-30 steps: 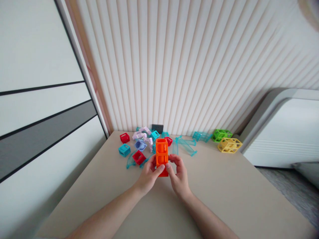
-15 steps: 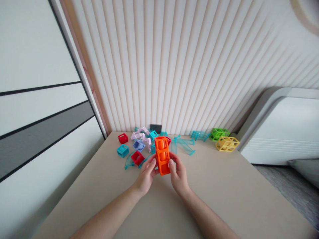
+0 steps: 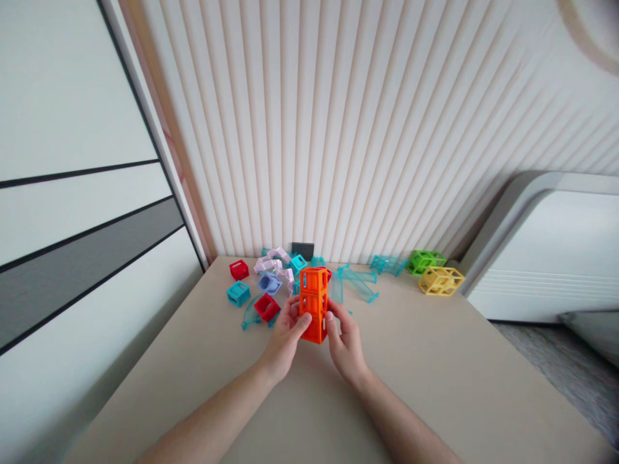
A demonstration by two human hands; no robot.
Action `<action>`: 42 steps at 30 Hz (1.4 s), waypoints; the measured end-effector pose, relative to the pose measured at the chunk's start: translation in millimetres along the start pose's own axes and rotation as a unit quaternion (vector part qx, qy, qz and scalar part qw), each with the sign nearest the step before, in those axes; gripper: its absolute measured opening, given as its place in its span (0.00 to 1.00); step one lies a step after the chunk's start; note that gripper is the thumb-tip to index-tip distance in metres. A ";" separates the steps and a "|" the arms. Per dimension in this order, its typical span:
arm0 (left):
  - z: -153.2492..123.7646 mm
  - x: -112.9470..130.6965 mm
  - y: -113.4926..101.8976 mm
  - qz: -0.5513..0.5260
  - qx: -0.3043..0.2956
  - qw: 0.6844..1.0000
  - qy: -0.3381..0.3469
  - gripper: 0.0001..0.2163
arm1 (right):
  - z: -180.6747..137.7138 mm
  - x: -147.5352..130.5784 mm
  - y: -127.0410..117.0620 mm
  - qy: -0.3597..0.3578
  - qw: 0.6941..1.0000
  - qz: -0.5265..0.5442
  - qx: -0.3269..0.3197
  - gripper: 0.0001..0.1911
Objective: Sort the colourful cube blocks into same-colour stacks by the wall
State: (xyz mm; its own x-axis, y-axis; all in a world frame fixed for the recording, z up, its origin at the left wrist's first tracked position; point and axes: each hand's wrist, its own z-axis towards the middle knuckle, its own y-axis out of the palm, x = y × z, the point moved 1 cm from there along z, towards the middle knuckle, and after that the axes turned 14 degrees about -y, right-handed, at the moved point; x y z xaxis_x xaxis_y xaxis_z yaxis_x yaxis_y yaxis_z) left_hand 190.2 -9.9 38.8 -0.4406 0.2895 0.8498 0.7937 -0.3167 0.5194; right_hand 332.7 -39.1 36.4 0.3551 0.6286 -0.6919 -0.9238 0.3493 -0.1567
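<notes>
An upright stack of three orange open-frame toy blocks (image 3: 314,303) is held between my two hands above the table. My left hand (image 3: 284,340) is closed on its lower left side, the thumb across the front of the bottom block. On the lower right side, my right hand (image 3: 347,341) grips the stack with the thumb at its edge and fingers behind. Just left of my left hand lies a red block (image 3: 266,307). A red piece (image 3: 328,274) partly shows behind the stack.
Teal blocks (image 3: 238,293), another red block (image 3: 238,270), a blue piece (image 3: 269,283) and lilac pieces (image 3: 277,260) lie at the back left of the table (image 3: 425,374). Clear teal track pieces (image 3: 358,283) lie behind. Green (image 3: 425,260) and yellow frames (image 3: 441,281) sit at the right.
The orange stack has turned about its length and stands straighter, showing another side. My left thumb has moved across its front. The pieces on the table have stayed put.
</notes>
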 end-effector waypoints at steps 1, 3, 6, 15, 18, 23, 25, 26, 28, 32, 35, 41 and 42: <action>0.6 -0.3 -0.9 0.012 0.012 1.000 0.011 0.21 | 0.0 0.2 0.1 -0.003 1.000 -0.003 -0.006 0.18; 1.9 -0.5 -2.9 0.037 0.040 0.998 0.032 0.23 | 0.5 -0.2 0.4 -0.002 1.000 -0.002 -0.021 0.19; 3.7 -0.1 -5.3 0.070 0.084 0.993 0.050 0.25 | 1.5 -1.6 0.5 0.013 0.999 0.018 -0.036 0.21; 2.5 4.5 -10.6 0.179 0.107 0.973 0.100 0.22 | 1.3 -1.8 3.3 0.096 0.980 0.167 -0.046 0.21; -1.7 8.8 -10.8 0.260 0.124 0.944 0.161 0.20 | 2.7 -3.9 5.4 0.087 0.975 0.197 -0.050 0.19; -8.9 12.5 -6.5 0.369 0.145 0.881 0.259 0.18 | 2.0 -1.7 7.0 0.092 0.970 0.220 -0.037 0.17; -9.7 11.4 -5.8 0.397 0.146 0.860 0.285 0.18 | 0.7 0.8 7.1 0.106 0.967 0.228 -0.030 0.17; -9.5 10.5 -5.8 0.406 0.146 0.853 0.294 0.18 | 0.2 2.1 7.2 0.113 0.966 0.231 -0.025 0.17; -8.8 8.5 -6.4 0.420 0.143 0.843 0.304 0.19 | -0.2 4.5 7.7 0.123 0.963 0.239 -0.012 0.18; -8.5 5.8 -6.3 0.431 0.134 0.837 0.308 0.22 | 0.7 7.8 9.5 0.138 0.956 0.260 0.006 0.19; -9.8 5.3 -5.1 0.425 0.133 0.841 0.308 0.21 | 1.6 8.2 10.0 0.143 0.956 0.258 0.006 0.20; -6.0 7.7 -5.7 0.320 0.114 0.919 0.200 0.20 | 2.0 2.5 7.5 0.104 0.971 0.216 -0.019 0.19; -4.5 8.3 -5.9 0.281 0.109 0.939 0.166 0.20 | 2.0 1.5 7.1 0.101 0.973 0.208 -0.022 0.20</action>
State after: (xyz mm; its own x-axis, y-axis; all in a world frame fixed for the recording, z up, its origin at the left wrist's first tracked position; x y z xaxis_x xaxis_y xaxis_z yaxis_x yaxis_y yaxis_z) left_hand 179.9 -9.7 43.2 -0.0044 -0.1769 0.9842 0.9910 -0.1322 -0.0194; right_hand 326.9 -34.3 35.6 -0.0810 0.5589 -0.8252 -0.9885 0.0610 0.1384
